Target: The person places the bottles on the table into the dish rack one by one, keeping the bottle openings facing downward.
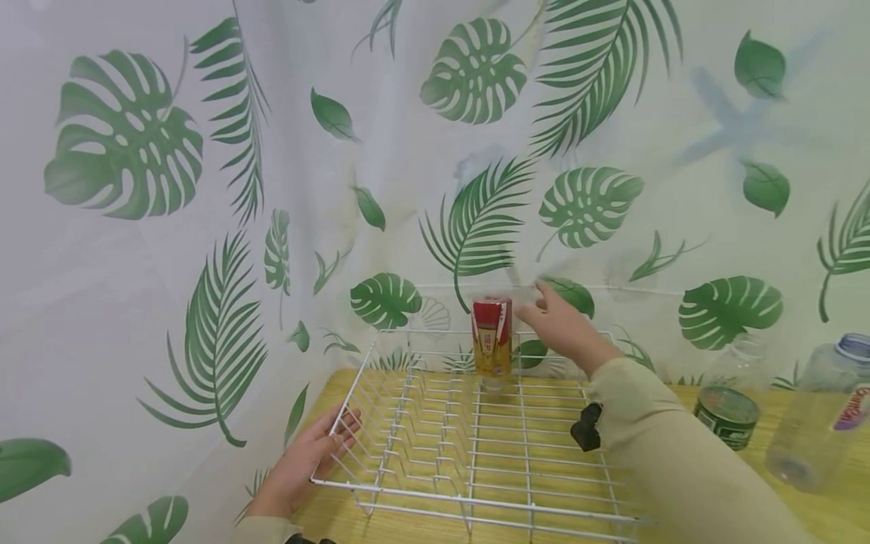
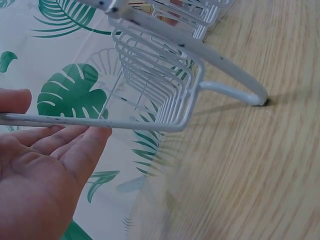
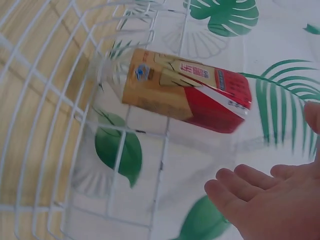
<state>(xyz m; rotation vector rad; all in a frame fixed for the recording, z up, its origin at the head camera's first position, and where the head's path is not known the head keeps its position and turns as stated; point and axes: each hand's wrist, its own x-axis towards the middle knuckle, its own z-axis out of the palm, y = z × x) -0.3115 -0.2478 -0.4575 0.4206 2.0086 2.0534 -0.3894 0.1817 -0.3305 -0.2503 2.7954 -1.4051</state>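
A white wire dish rack [image 1: 503, 502] stands on the wooden table. At its back edge a clear plastic bottle with a red and gold label [image 1: 492, 340] stands upside down, its neck towards the rack's floor. My right hand [image 1: 564, 325] is just right of the bottle, fingers extended and a gap between them in the right wrist view. On the rack's left side, my left hand [image 1: 309, 457] has its fingers nearly straight at the rim. The left wrist view shows the thumb above the rim wire [image 2: 135, 124] and the fingertips below it, against the wire.
Right of the rack stand a clear jar with a dark green label [image 1: 727, 412] and a clear bottle with a blue neck [image 1: 805, 431]. A white leaf-printed curtain [image 1: 435, 151] hangs behind and to the left of the wooden table [image 2: 260, 175].
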